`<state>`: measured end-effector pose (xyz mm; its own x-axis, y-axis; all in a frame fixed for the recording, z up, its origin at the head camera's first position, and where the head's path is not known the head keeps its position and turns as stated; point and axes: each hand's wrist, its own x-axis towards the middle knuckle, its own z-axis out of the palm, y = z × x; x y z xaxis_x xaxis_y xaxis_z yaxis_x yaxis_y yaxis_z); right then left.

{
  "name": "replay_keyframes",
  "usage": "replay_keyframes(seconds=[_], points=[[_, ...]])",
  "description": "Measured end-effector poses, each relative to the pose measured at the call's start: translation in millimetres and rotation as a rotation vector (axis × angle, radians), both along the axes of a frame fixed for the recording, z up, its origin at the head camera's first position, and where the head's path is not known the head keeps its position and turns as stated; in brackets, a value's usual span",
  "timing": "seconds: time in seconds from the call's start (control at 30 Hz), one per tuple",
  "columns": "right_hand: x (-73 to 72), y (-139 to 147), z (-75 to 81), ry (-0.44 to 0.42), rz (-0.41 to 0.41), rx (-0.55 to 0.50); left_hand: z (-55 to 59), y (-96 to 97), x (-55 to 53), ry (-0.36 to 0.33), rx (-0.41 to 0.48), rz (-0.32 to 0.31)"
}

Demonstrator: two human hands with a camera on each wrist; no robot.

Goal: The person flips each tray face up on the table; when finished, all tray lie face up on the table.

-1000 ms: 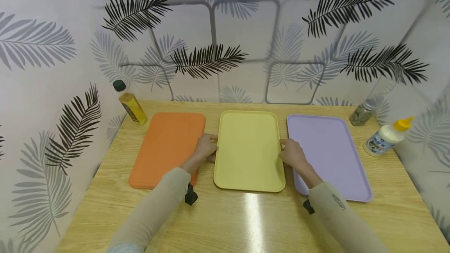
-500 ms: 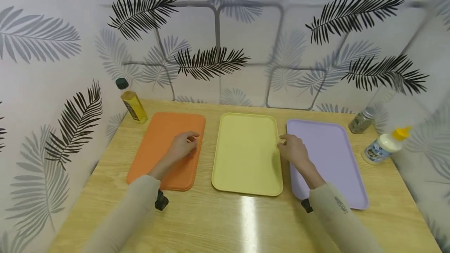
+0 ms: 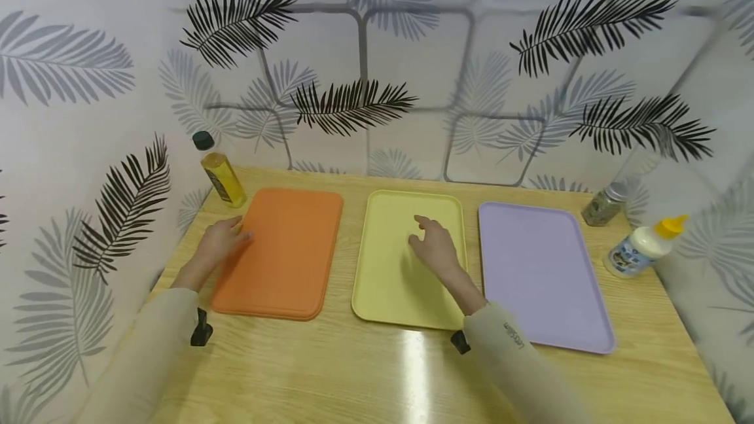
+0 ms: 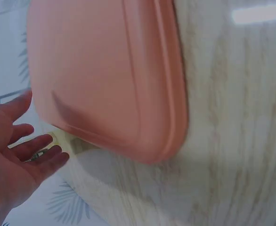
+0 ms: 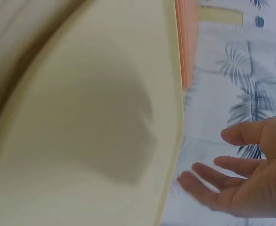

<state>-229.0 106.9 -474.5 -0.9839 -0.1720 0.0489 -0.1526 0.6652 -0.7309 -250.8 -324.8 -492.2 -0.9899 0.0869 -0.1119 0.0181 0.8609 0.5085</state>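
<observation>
At the left edge of an orange tray point(image 3: 283, 254) is my left hand point(image 3: 219, 242), its fingers extended and holding nothing. The left wrist view shows this hand point(image 4: 15, 150) beside the tray's rim point(image 4: 168, 94); whether it touches cannot be told. Over the yellow tray point(image 3: 385, 280) hovers my right hand point(image 3: 437, 250), fingers spread and holding nothing, its shadow on the tray below. In the right wrist view the orange tray's side point(image 5: 189, 42) shows layered edges. A lilac tray point(image 3: 542, 267) lies to the right of the yellow one.
A yellow oil bottle point(image 3: 222, 178) with a dark cap stands at the back left. A jar point(image 3: 605, 205) and a white glue bottle point(image 3: 639, 250) with a yellow nozzle are at the right. Leaf-patterned walls border the wooden table point(image 3: 353, 378).
My left hand let go of the yellow tray's left edge and moved left across to the orange tray's far side. My right hand left the yellow tray's right edge and shifted left over it.
</observation>
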Motion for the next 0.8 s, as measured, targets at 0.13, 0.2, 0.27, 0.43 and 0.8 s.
replay_keyframes(seconds=[0.13, 0.2, 0.27, 0.43, 0.8], points=[[5.1, -36.3, -2.9, 0.008, 0.093, -0.046, -6.5, -7.6, 0.8, -0.009, -0.038, -0.040], [7.9, -53.0, -3.1, 0.004, 0.144, -0.054, -9.2, -8.6, 0.8, -0.001, -0.033, -0.037], [10.1, -68.0, -3.0, -0.008, 0.173, -0.070, -11.4, -8.1, -0.1, 0.008, -0.017, -0.033], [13.8, -102.1, -4.0, -0.024, 0.200, -0.051, -7.8, -5.2, -0.9, 0.012, -0.027, -0.074], [7.7, -164.6, -5.7, -0.006, 0.210, 0.103, 15.9, -2.8, -3.2, -0.207, -0.051, -0.068]])
